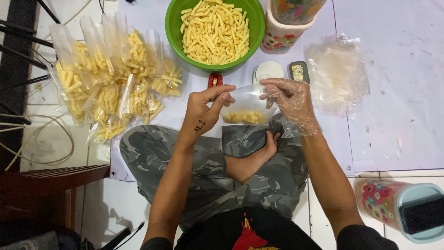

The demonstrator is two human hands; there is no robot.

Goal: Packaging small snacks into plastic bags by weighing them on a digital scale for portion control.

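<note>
Clear small plastic bag with little heap of yellow snack sticks at bottom hung above lap, near front edge of white floor sheet; bare left hand pinched its left top edge, right hand in thin plastic glove pinched right edge. Pile of filled clear bags lay at sheet's left edge: part done. Green round bowl at far edge was near full, flat empty bags waited right: judged much left

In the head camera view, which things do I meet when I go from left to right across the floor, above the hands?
Pile of filled snack bags → green bowl of snacks → flowered container → stack of empty clear bags.
</note>
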